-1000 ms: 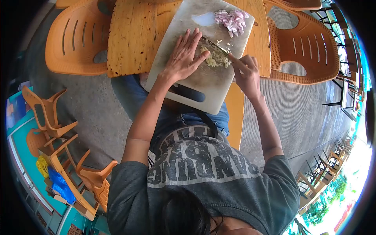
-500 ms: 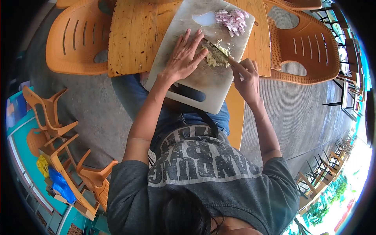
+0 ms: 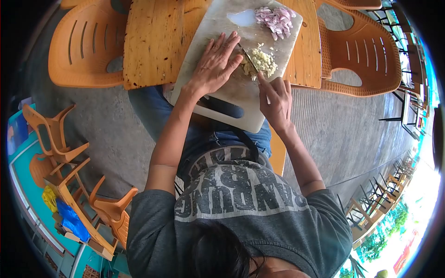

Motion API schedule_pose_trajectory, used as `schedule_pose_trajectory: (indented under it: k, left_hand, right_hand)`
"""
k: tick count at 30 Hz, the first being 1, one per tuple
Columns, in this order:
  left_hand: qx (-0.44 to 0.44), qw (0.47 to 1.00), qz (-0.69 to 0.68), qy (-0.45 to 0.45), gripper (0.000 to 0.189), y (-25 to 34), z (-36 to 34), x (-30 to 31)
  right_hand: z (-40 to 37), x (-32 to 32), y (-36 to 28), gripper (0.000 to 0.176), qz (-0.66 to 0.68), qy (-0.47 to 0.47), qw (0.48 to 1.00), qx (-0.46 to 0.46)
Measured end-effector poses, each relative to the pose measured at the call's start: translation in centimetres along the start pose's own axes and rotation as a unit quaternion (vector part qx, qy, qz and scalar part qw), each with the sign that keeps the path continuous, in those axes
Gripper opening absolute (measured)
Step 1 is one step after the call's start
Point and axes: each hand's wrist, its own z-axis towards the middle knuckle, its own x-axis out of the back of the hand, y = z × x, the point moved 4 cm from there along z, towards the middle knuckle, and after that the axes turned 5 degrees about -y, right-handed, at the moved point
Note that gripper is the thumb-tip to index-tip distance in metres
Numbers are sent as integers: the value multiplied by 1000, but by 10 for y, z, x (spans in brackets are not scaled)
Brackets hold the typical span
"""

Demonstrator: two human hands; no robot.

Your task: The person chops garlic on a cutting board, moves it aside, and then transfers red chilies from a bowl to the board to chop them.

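A white cutting board (image 3: 264,109) lies on the wooden table, its slotted end over my lap. My right hand (image 3: 277,101) is closed round the handle of a knife (image 3: 247,57), whose blade slants up and left along the edge of a pile of pale chopped pieces, which look like garlic (image 3: 263,61). Flat fingers of my left hand (image 3: 216,65) reach the blade's tip end, with the thumb apart. Sliced purple-white pieces, like shallots (image 3: 276,20), form a second pile at the board's upper right.
The wooden table (image 3: 153,44) extends to both sides of the board. Orange chairs stand at the left (image 3: 88,46) and right (image 3: 371,55). More chairs (image 3: 55,134) and a blue plastic bag (image 3: 70,220) are at the lower left.
My right hand and the knife handle have moved left and slightly down, so the blade is steeper. It has moved from across the pale pile to its left edge. My left hand has barely moved.
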Motion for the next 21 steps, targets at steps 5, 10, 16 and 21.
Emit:
schedule_pose_trajectory:
  k: [5,10,16,21]
  left_hand:
    - [-3,1000,6,-2,77,2,-6,-1]
    - [-1,999,41,-3,73,1,-3,-4]
    - [2,1000,28,3,73,3,-3,-3]
    - [-3,999,44,5,72,0,1,0]
  right_hand:
    - [1,12,4,44,14,10,1000,16]
    - [-3,-1,24,44,32,12,999,22]
    - [4,2,28,41,51,23,998,24]
    - [13,15,33,44,47,0,998,30]
